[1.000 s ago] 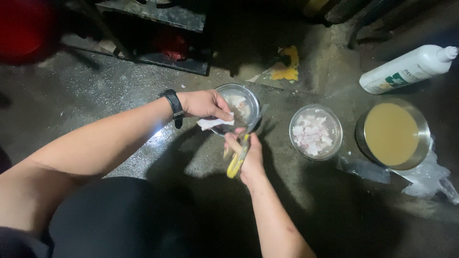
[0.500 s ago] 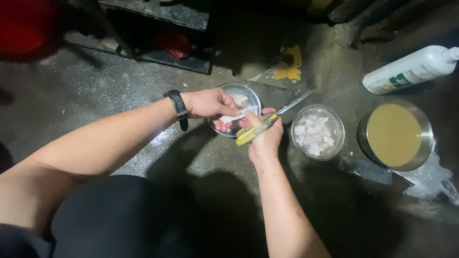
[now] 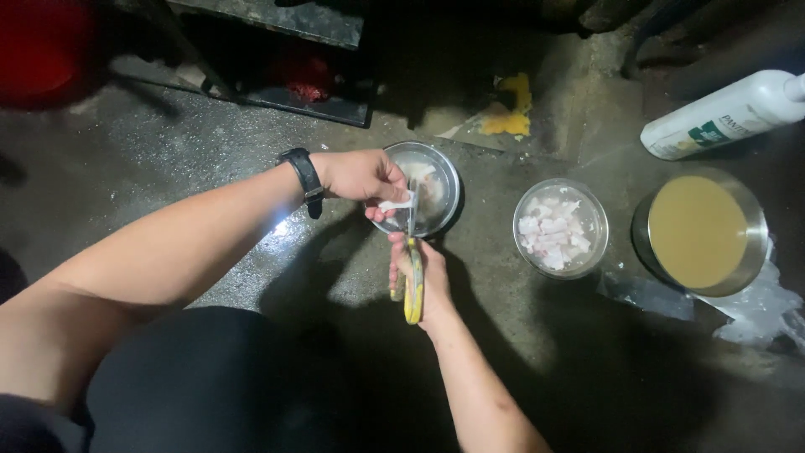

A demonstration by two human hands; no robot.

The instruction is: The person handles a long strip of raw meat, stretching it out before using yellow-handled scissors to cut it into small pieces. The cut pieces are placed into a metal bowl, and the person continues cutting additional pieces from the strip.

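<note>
The left hand (image 3: 362, 176) pinches a pale, thin strip of raw meat (image 3: 396, 204) over the near rim of a round steel bowl (image 3: 446, 180) on the wet concrete floor (image 3: 210, 143). The right hand (image 3: 417, 270), just below that bowl, grips yellow-handled scissors (image 3: 412, 267), blades pointing up at the strip; whether they are parted is hard to make out. Right of the steel bowl stand a bowl of pale cut pieces (image 3: 560, 227) and a steel pot of tan liquid (image 3: 698, 231). A white plastic bottle (image 3: 728, 115) is cut off at the edge.
</note>
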